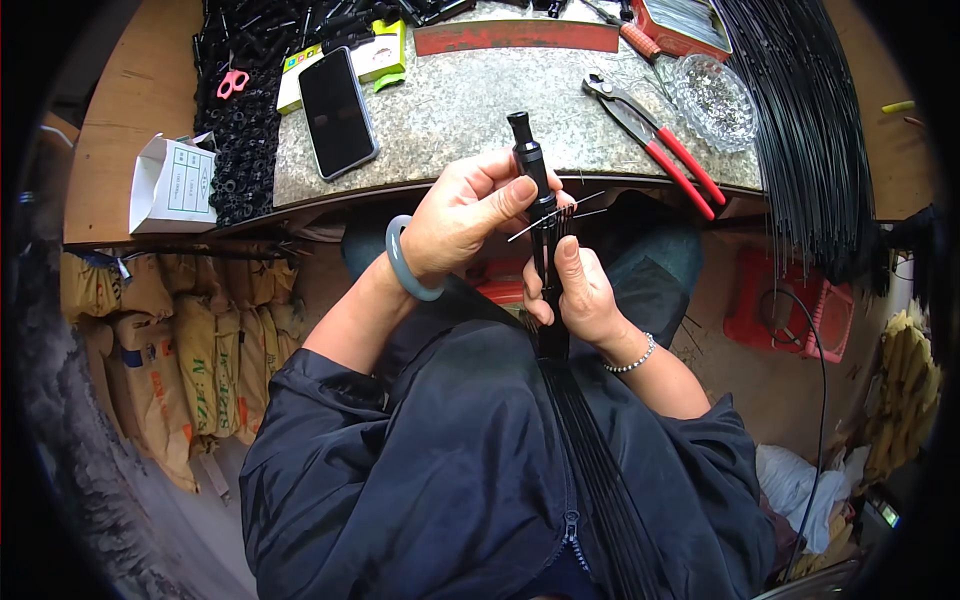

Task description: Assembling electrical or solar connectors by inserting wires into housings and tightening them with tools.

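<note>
What looks like a black umbrella frame (pixel 527 152) stands nearly upright over my lap, with a ringed black tubular head at its top. My left hand (pixel 455 218) is closed around that head, thumb pressed along its side. Lower down, my right hand (pixel 583 295) grips the bunched black ribs, its thumb lying along them. Between the hands, a few thin wires (pixel 588 213) stick out sideways. Long black ribs (pixel 600 480) trail from my right hand down across my dark jacket. The fingers behind the frame are partly hidden.
On the speckled worktop (pixel 450 110) lie a phone (pixel 338 110), red-handled pliers (pixel 655 145), a glass dish (pixel 715 100) and a red metal bar (pixel 517 37). Small black parts (pixel 240 150) fill the left side. A thick bundle of black ribs (pixel 810 130) hangs over the right edge.
</note>
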A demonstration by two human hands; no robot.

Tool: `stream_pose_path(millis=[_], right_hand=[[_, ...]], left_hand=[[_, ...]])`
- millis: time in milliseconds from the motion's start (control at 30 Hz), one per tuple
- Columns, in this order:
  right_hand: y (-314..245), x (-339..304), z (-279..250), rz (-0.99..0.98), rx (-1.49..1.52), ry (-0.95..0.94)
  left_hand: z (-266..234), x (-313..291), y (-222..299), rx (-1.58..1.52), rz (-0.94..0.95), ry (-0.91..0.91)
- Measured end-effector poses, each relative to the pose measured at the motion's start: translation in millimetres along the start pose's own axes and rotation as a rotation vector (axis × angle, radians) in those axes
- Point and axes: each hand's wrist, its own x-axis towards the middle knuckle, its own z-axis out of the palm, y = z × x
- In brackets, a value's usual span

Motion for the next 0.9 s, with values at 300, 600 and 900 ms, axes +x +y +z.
stream_pose_path(millis=[300,600,900], right_hand=[[-2.3,-0.9,-0.3,0.002,-0.013,0.007],[-0.8,-0.8,-1.2,0.009,0.015,-0.015],[3.0,-2.9,-3.4,-0.065,0.021,-0.082]], left_hand=[[0.6,-0.4,-4.2,0.095,0.051,0.021],[18.7,-17.7,1.5,0.098,0.109,0.042],[26.0,-23.5,-3.1,0.333,0.101,0.12]])
